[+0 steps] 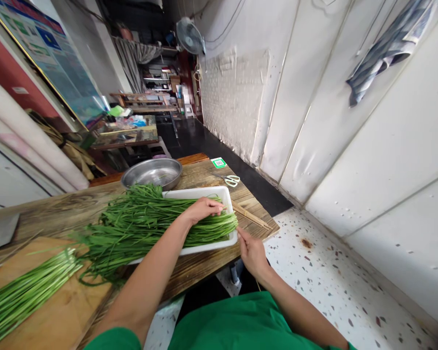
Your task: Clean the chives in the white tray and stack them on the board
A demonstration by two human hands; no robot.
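Observation:
A thick bundle of green garlic chives (160, 218) lies across a white plastic tray (224, 192), leafy ends hanging over its left side and cut stems at the right. My left hand (203, 210) rests over the stems with fingers closed in a pinch; a tan bit of straw shows at its fingertips. Beside the tray's right rim, my right hand (253, 250) is closed too, pinching close to the stem ends. A thin straw strand (258, 285) hangs below it. Most of the strand between the hands is hidden.
Several loose straws (253, 216), scissors (230, 180) and a green code card (218, 163) lie right of the tray. A metal basin (151, 172) stands behind. More chives (32, 296) lie on a cutting board (67, 311) at left, near a cleaver blade (2, 232).

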